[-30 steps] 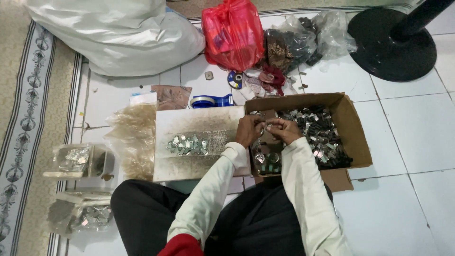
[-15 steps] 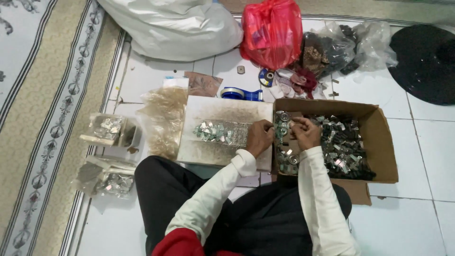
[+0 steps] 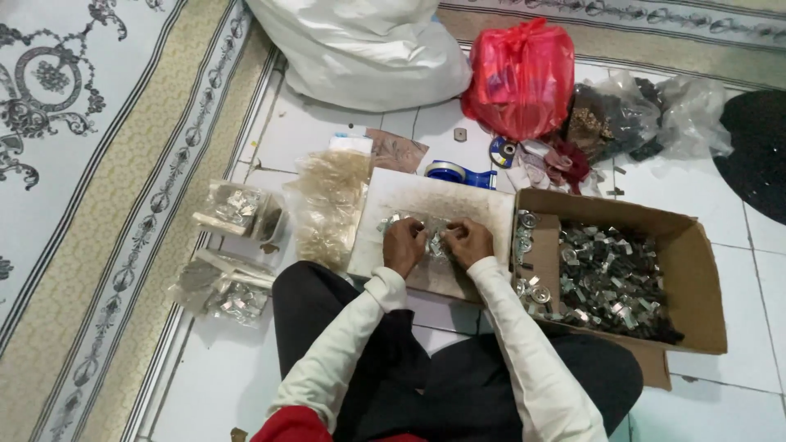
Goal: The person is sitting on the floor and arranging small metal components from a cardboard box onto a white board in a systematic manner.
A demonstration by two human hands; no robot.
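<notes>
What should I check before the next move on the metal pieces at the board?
1. Both hands on the work: ok. Left hand and right hand meet over the metal pieces.
2. Pieces on the board: ok, none seen off its edge.
3. Grip on a piece: cannot tell; the fingers hide it.
4. Supply in reach: ok. The open box of metal parts touches the board's right side.
5. Tape roll out of the way: ok, beyond the board.
6. Bags of finished pieces: cannot tell how full they are.
</notes>
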